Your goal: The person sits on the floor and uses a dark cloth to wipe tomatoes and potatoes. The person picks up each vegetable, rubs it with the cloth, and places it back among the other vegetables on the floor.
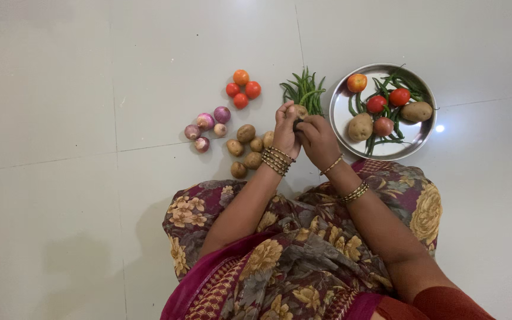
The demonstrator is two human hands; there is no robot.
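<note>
i see left hand and right hand raised together over floor, both closed around small potato, fingers pinching it between them. potato pile just left of hands; green beans just beyond. onions and tomatoes farther left. steel plate of mixed vegetables at right.

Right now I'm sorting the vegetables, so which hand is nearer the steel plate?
Right. The right hand sits just left of the steel plate; the left hand lies farther, beyond it.
</note>
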